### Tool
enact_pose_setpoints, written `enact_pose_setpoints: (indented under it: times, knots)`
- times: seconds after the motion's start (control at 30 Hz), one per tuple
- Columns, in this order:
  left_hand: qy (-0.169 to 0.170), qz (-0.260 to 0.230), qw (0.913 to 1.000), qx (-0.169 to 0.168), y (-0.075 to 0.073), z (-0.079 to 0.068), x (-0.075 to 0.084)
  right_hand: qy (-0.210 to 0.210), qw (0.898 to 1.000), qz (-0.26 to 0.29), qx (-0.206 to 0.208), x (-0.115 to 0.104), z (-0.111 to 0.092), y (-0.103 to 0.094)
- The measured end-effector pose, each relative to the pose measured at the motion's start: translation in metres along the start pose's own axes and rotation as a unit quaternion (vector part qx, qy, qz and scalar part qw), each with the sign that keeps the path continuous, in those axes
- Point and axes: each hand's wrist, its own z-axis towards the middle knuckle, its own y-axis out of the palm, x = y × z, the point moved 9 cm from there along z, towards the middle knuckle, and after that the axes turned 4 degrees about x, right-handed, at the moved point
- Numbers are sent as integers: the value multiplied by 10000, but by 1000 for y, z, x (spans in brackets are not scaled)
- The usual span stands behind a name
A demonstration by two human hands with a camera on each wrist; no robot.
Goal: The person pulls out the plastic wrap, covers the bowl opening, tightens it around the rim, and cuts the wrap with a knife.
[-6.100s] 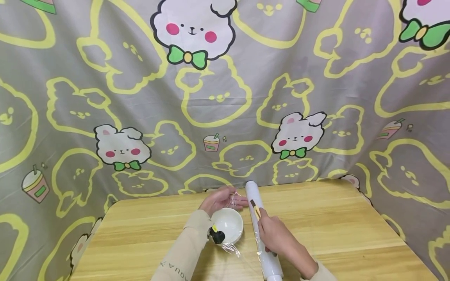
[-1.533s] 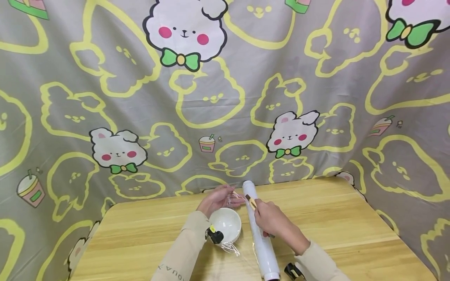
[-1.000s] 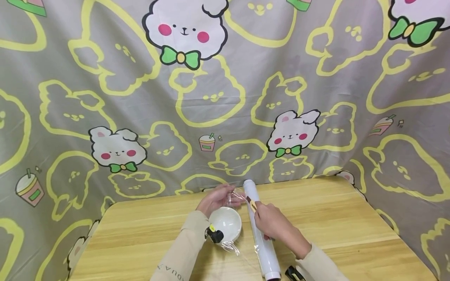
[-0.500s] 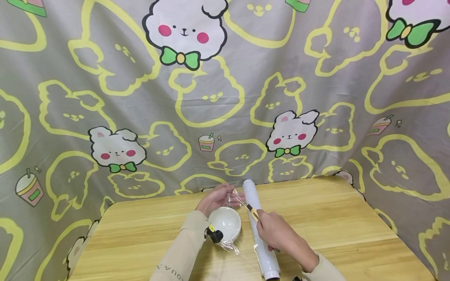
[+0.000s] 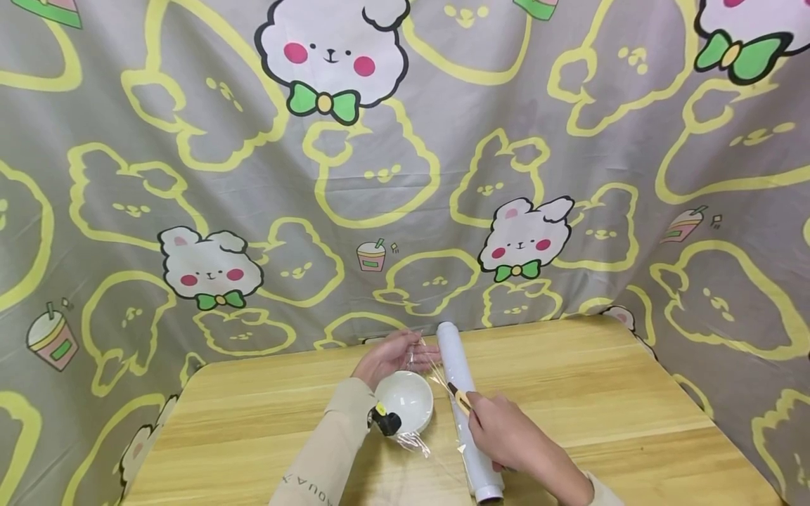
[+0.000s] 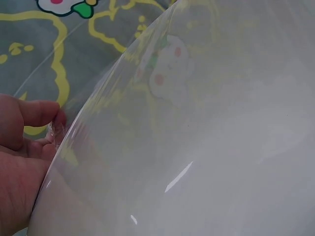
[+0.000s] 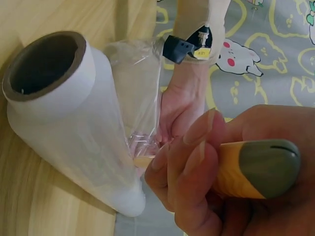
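My left hand (image 5: 395, 355) is beside the far side of a white bowl (image 5: 411, 400), and its thumb and index finger pinch the edge of clear cling film (image 6: 147, 132). The film stretches over the bowl, with a crumpled end (image 5: 414, 443) sticking out at the near side. In my right hand (image 5: 506, 429) is a utility knife (image 5: 462, 402) with an orange and dark grey handle. Its tip points at thin strands of film running from my left fingers, just over the cling film roll (image 5: 471, 450). The right wrist view shows my fingers curled round the knife handle (image 7: 266, 167).
The roll lies lengthwise on the wooden table (image 5: 607, 400), its hollow cardboard core (image 7: 47, 66) facing the near side. A grey patterned cloth (image 5: 392, 197) hangs behind the table and at its sides. A black wrist camera (image 5: 386, 422) sits on my left wrist, over the bowl's edge.
My right hand has drawn the knife along the roll towards the near side. Film between the knife and my left fingers now stretches in longer, thinner strands. The left hand stays nearly in place.
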Motion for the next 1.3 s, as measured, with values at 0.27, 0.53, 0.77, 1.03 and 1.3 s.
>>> enact_pose_setpoints:
  times: [0.27,0.53,0.77,1.03,1.3]
  knots:
    - [-77,-273,9995,120,-2,0,1,-46,9994,-60,-336,-4,-14,1]
    - [-140,-269,9992,267,-4,2,2,-75,9989,-35,-456,-5,-28,1]
    - [-91,-353,9992,139,-4,0,4,-386,9975,-468,-364,-7,-38,-2]
    - [-116,-438,9989,104,-4,-4,5,-586,9957,-533,-473,-7,-45,3]
    - [-73,-345,9993,153,-4,-6,6,-1067,9906,-716,-471,-8,-59,9]
